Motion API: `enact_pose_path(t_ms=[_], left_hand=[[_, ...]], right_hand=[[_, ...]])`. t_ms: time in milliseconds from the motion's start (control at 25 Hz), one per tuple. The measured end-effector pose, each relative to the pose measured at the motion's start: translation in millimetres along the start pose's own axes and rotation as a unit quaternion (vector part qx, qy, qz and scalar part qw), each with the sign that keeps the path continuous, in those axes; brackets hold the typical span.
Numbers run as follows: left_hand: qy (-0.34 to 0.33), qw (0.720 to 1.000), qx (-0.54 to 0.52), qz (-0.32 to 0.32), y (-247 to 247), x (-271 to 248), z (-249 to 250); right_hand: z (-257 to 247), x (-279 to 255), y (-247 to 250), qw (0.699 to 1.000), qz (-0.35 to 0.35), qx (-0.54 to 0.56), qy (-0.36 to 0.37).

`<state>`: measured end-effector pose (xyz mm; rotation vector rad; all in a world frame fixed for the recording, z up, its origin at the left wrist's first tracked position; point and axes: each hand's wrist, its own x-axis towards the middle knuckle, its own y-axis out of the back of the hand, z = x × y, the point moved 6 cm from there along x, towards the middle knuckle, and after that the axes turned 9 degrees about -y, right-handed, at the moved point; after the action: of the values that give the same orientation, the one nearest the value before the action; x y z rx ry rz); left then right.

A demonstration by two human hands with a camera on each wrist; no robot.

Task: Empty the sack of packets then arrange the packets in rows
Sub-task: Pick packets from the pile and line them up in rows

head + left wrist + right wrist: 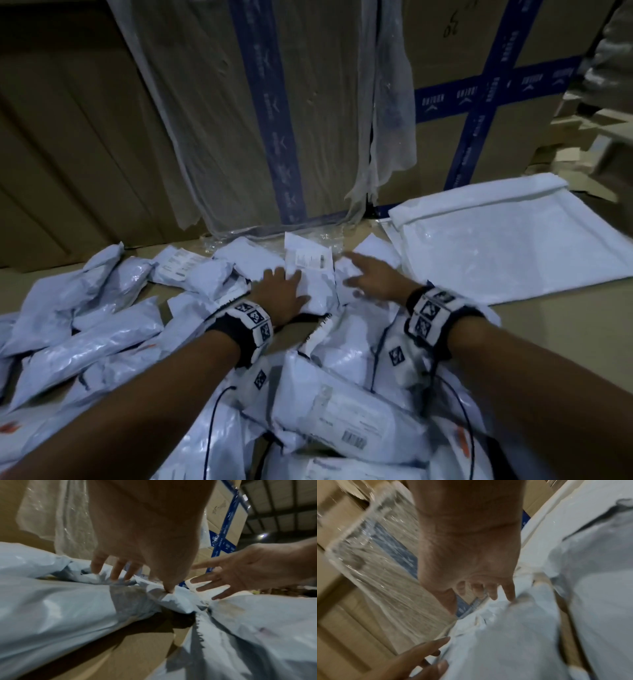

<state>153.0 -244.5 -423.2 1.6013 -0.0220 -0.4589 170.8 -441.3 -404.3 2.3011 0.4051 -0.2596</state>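
Packets (102, 329) lie dumped in a loose heap on cardboard, the sack (507, 240) flat and empty to my right. Left hand (281, 294) presses one packet, fingers spread; right hand (373, 277) hovers open beside it. Next, I'd say: slide it square to start a row.

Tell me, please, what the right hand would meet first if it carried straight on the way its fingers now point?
Probably the flat white plastic packet lying just beyond the right hand, whose straight fingers point away over the pile. Past that stands the film-wrapped brown cardboard carton. Depth is unclear, so the hand may already brush the packets.
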Motion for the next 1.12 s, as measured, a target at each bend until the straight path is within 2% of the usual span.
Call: enact_pose_path(t_ms=[80,120,160,240,320,400,480,560,640,840,1120], left_hand=[[-0.033,0.996,-0.021,0.085,22.9,-11.1,22.7],[-0.06,0.991,-0.066,0.102,32.1,-17.4,32.9],[-0.092,0.985,-0.115,0.085,34.3,-24.4,43.4],[-0.159,0.972,-0.17,-0.026,29.4,-44.6,65.5],[-0.215,0.951,-0.152,-0.16,14.8,-74.8,88.0],[-0.234,0.939,-0.116,-0.225,0.1,-103.6,101.6],[-0.227,0.942,-0.147,-0.196,-3.6,-121.1,108.2],[-0.225,0.952,-0.176,-0.108,7.4,-135.0,109.1],[-0.223,0.959,-0.166,-0.048,17.8,-150.0,108.1],[-0.213,0.971,-0.069,-0.082,17.1,-190.3,114.9],[-0.192,0.973,-0.127,0.022,57.6,-198.9,124.8]], right_hand=[[-9.4,-17.0,24.7,0.992,0.028,-0.121,0.001],[-14.0,-30.8,35.5,0.98,0.013,-0.196,-0.014],[-11.2,-46.4,42.3,0.963,-0.018,-0.266,-0.047],[5.0,-82.5,41.2,0.917,-0.113,-0.364,-0.119],[32.6,-117.6,20.8,0.881,-0.182,-0.406,-0.161],[57.2,-148.6,-2.7,0.872,-0.173,-0.427,-0.167],[70.1,-165.0,-6.4,0.885,-0.069,-0.434,-0.156],[65.3,-184.6,8.5,0.911,0.061,-0.387,-0.13],[61.1,-212.1,24.0,0.924,0.13,-0.334,-0.135],[75.4,-265.7,28.6,0.921,0.139,-0.307,-0.196],[95.1,-304.2,47.3,0.929,0.144,-0.266,-0.214]])
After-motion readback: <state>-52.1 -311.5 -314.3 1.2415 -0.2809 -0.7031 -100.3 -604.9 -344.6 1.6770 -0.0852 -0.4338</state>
